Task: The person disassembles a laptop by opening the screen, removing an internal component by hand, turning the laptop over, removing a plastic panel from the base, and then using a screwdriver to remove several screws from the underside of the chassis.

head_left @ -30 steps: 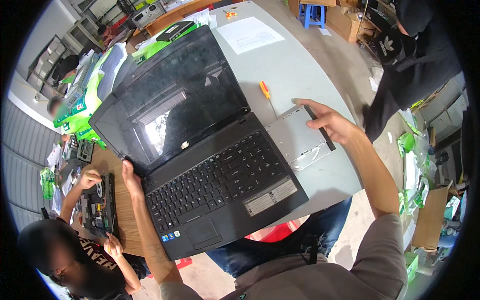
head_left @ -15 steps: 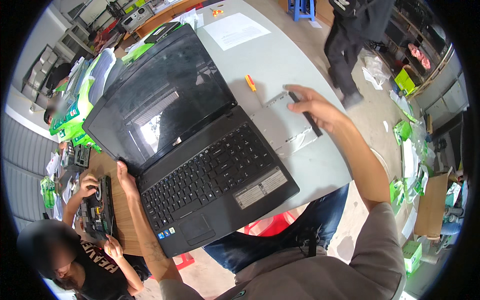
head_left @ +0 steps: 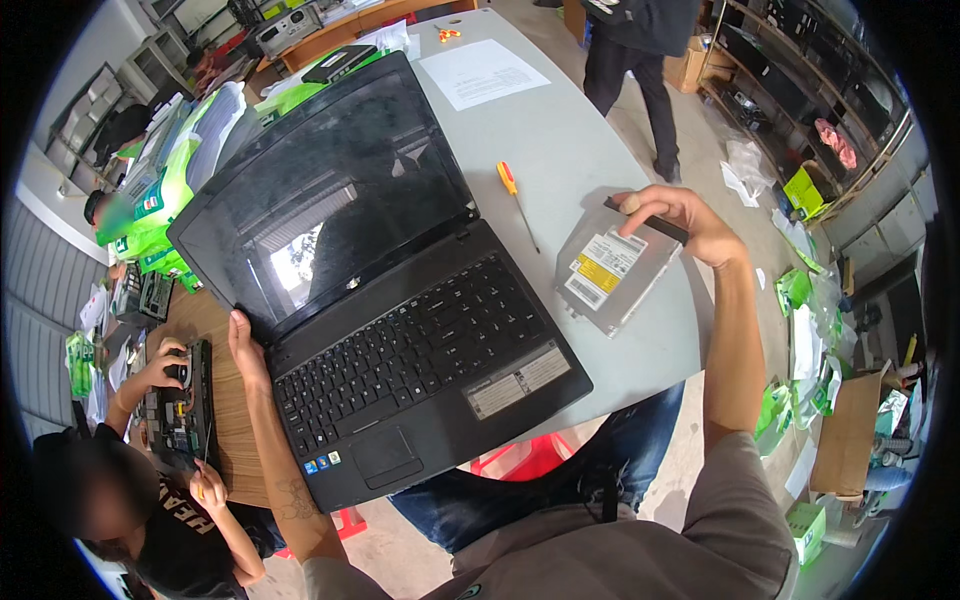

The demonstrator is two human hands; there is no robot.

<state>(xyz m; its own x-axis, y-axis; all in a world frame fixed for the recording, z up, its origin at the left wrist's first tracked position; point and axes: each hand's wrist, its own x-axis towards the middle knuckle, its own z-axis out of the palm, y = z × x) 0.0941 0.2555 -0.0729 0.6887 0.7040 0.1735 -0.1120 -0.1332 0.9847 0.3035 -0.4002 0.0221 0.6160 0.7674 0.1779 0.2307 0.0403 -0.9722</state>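
- The grey desk [head_left: 590, 150] spread out before you and to the right, its curved right edge just past your right hand's work.
- Near left, a co-worker [head_left: 190, 535] sat beside an opened-up machine [head_left: 180, 428].
- The black laptop [head_left: 383, 288] stood open in front of you, its near edge reaching out beyond the desk; you could not have told from this view whether its base rested there. Your left hand [head_left: 247, 355] gripped its left side by the hinge. That one hold could have let the overhanging near part tip toward you, had your grip slackened.
- A white sheet [head_left: 485, 75] lay flat at the far end.
- The silver optical drive [head_left: 607, 262] was clear of the laptop, just beyond its right side, label upward. Your right hand [head_left: 690, 225] pinched it by the dark front strip. Held at one end only, it could have sagged and slipped, or the strip could have worked loose under the weight.
- The screwdriver [head_left: 508, 178] lay far of the drive, its shaft pointing nearward; a careless sweep of the drive could have knocked it or scraped the casing.
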